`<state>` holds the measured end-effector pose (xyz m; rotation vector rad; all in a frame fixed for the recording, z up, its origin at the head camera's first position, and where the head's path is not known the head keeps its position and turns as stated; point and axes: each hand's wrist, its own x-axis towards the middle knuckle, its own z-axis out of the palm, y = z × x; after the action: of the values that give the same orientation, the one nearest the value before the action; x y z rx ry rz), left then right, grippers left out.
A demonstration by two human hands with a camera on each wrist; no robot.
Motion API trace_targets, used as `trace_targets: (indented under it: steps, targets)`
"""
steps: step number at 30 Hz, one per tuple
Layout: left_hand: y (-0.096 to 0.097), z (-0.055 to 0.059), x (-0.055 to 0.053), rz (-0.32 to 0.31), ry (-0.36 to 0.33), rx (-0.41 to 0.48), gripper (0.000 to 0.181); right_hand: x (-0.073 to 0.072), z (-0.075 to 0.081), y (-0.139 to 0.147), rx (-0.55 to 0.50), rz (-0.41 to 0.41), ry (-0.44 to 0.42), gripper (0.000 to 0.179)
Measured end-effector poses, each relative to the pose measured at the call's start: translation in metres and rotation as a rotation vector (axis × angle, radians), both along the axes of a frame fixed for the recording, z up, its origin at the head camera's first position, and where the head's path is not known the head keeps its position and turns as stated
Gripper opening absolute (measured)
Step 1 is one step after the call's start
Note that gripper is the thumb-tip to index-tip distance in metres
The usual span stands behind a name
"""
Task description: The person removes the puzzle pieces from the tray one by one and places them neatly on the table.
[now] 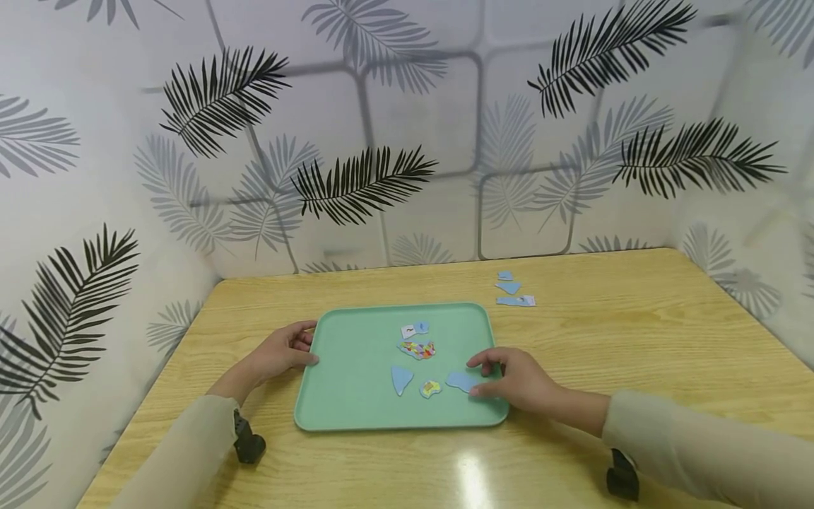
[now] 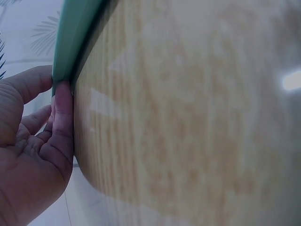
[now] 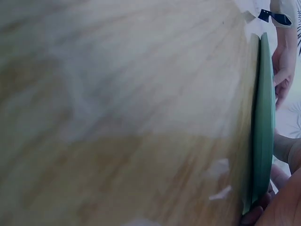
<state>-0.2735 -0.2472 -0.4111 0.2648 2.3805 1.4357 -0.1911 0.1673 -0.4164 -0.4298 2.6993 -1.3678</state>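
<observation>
A mint-green tray (image 1: 356,424) holds several cut-out pieces. My left hand (image 1: 289,348) grips its left rim; in the left wrist view, the thumb lies above the edge and a finger (image 2: 62,106) below it. My right hand (image 1: 511,378) is at the right rim, thumb and index finger reaching inside over a light-blue piece (image 1: 459,381). In the right wrist view its other fingers (image 3: 254,215) curl outside the tray edge. Also in the tray are a blue triangular piece (image 1: 401,378), a small yellow piece (image 1: 430,388), a multicoloured piece (image 1: 417,350) and white-and-blue pieces (image 1: 415,329).
Behind the tray to the right, three blue pieces lie in a column on the wooden table (image 1: 604,332): a small one (image 1: 505,276), a pointed one (image 1: 509,287) and a long strip (image 1: 516,301). A leaf-patterned curtain (image 1: 420,205) stands along the table's back edge.
</observation>
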Motion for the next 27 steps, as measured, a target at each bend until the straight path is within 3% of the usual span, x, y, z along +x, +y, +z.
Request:
trace_targets:
  steps: [7, 15, 27]
  targets:
    - [-0.0007, -0.002, -0.0013, 0.002, -0.004, -0.002, 0.076, 0.0006, -0.0043, -0.0036, 0.075, -0.029, 0.046, 0.036]
    - [-0.0015, -0.0026, -0.0022, 0.007, -0.002, -0.007, 0.076, 0.0023, -0.0024, -0.0074, 0.125, -0.066, 0.027, 0.032]
    - [-0.0003, -0.0031, -0.0007, 0.001, 0.012, -0.02, 0.075, 0.0022, 0.0004, -0.0102, 0.155, -0.044, -0.003, 0.027]
